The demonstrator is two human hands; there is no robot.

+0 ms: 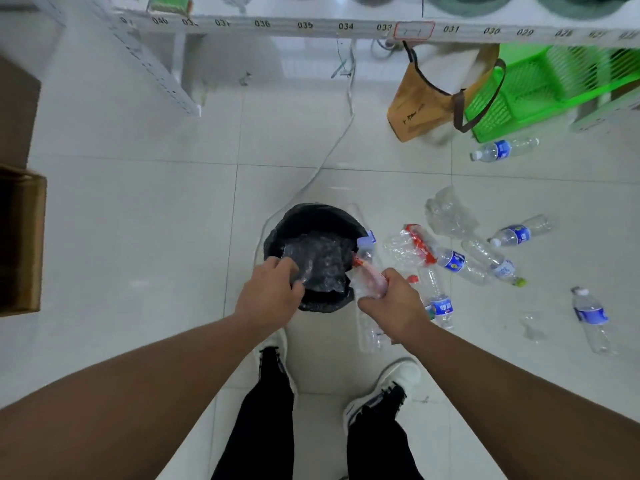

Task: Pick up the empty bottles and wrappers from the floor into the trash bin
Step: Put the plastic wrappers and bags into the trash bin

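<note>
A small round trash bin [277, 237] lined with a black bag stands on the white tile floor just ahead of my feet. My left hand [270, 292] grips the bag's crumpled near edge at the rim. My right hand [391, 303] is closed around a clear bottle with a red label [367, 271], its neck pointing over the bin's right rim. Several empty clear bottles lie scattered to the right, among them a blue-labelled bottle [453, 261], a crushed clear bottle [446, 213] and a red-wrapped bottle [415, 240].
A white cable [339, 133] runs across the floor behind the bin. A brown paper bag [426, 98] and a green plastic basket [540, 88] sit under the numbered shelf [346, 27]. A cardboard box [20, 237] stands at the left. More bottles lie far right [592, 317], [502, 150].
</note>
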